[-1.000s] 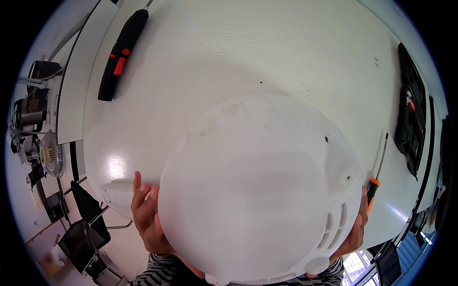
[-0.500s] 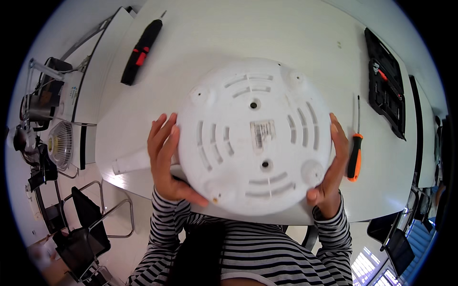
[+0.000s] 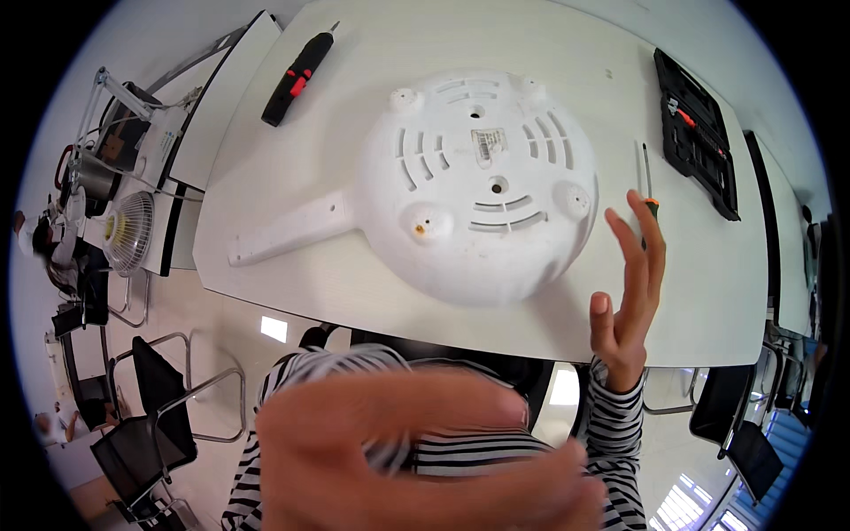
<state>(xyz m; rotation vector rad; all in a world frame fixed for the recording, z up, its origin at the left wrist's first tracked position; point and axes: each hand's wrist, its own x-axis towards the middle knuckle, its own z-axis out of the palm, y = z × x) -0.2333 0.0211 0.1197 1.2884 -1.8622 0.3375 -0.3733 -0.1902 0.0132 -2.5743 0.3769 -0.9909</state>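
Observation:
A round white plastic appliance with a long handle (image 3: 456, 190) lies upside down on the table, its slotted underside, small feet and screw holes facing up. Both my hands are off it. Just right of its rim, my right hand (image 3: 633, 296) is raised with fingers spread, holding nothing. It partly covers a screwdriver (image 3: 646, 173) with an orange and black handle. Large and blurred, my left hand (image 3: 372, 442) is lifted close to the camera at the lower middle. Its fingers are stretched and apart, and I see nothing in them.
A black and red electric screwdriver (image 3: 299, 78) lies at the table's back left. An open black tool case (image 3: 699, 133) sits at the right. Left of the table are a fan (image 3: 130, 232) and a black chair (image 3: 159, 389).
Both hands have let go of the white appliance, which now sits farther from me. My left hand has come up toward the camera; my right has opened beside the rim.

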